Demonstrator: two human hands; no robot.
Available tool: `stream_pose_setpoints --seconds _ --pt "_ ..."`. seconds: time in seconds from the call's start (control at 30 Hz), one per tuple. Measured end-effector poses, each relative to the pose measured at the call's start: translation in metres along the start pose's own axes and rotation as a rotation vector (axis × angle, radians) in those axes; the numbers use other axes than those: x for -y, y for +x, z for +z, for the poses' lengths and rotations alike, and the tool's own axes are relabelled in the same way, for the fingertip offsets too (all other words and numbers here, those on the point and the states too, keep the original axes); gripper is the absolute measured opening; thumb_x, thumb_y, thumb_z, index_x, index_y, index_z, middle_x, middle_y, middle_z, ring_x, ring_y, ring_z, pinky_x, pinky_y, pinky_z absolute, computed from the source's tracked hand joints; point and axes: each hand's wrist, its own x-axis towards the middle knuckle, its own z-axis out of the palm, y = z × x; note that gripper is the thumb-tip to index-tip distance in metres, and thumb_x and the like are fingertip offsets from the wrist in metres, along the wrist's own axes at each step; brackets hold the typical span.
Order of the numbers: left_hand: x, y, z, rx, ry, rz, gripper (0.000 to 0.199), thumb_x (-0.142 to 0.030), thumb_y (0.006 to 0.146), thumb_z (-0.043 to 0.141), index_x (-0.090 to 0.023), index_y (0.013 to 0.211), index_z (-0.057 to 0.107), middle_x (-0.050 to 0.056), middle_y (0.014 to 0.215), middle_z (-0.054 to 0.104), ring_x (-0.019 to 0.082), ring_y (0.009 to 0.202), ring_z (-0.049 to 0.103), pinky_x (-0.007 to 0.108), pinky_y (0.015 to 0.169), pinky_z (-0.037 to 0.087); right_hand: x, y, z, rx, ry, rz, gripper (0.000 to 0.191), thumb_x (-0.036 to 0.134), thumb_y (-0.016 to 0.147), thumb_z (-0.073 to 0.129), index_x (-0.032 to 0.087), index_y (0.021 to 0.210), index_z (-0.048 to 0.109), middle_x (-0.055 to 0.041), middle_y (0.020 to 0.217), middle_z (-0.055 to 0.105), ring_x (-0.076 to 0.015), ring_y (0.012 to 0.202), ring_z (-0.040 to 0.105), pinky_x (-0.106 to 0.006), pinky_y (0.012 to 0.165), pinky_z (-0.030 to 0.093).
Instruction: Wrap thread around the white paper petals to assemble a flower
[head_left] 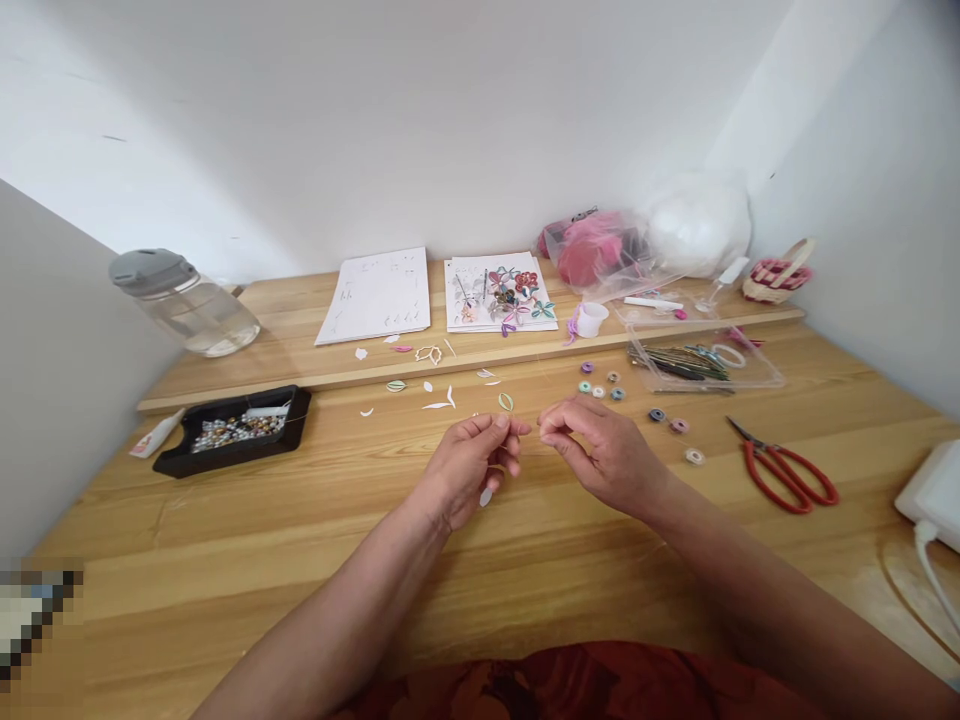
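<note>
My left hand (480,450) is closed in a pinch, thumb against forefinger. A small leaf-shaped piece with a green edge (506,402) stands out from its fingertips. Close by on the right, my right hand (604,445) is also pinched, its fingertips a short gap from the left ones. Whatever it holds is too fine to make out. Below the left fingers shows a small white oval piece (486,497). Several white paper leaf shapes (450,397) and another green-edged leaf (396,386) lie beyond the left hand. Small thread bobbins (617,394) lie behind the right hand.
Red-handled scissors (795,480) lie at right, near a clear tray of wires (682,365). A black bead tray (232,430) and water bottle (184,305) stand left. On the raised shelf are paper sheets (379,290), wrapped flowers (517,295), a white cup (592,320) and a small basket (776,280).
</note>
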Motion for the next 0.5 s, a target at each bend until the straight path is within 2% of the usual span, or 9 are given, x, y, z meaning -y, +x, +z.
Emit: stream_pose_setpoints --seconds 0.17,0.33,0.5 --pt "0.001 0.001 0.002 -0.041 -0.003 -0.020 0.043 -0.052 0.076 0.074 -0.010 0.076 0.066 -0.001 0.056 0.052 0.006 0.040 0.048 0.015 0.033 0.018 0.001 -0.001 -0.002 0.009 0.018 0.000 0.009 0.016 0.095 0.051 0.021 0.090 0.057 -0.0055 0.086 0.066 -0.0195 0.083 0.058 -0.033 0.077 0.045" --pt "0.011 -0.006 0.016 -0.102 -0.216 0.043 0.030 -0.038 0.083 0.067 -0.008 0.080 0.068 0.001 0.061 0.055 0.006 0.046 0.051 0.015 0.039 0.029 0.000 -0.001 -0.008 0.003 0.014 0.029 0.009 0.016 0.095 0.052 0.022 0.088 0.055 -0.0052 0.089 0.066 -0.0190 0.084 0.060 -0.032 0.077 0.046" --pt "0.022 -0.014 0.028 -0.068 -0.339 -0.001 0.023 -0.023 0.078 0.072 -0.012 0.097 0.067 0.001 0.069 0.060 0.007 0.054 0.056 0.016 0.046 0.038 -0.002 0.001 -0.014 -0.012 -0.011 0.040 0.009 0.018 0.095 0.052 0.022 0.089 0.056 -0.0054 0.088 0.067 -0.0195 0.083 0.063 -0.032 0.075 0.047"
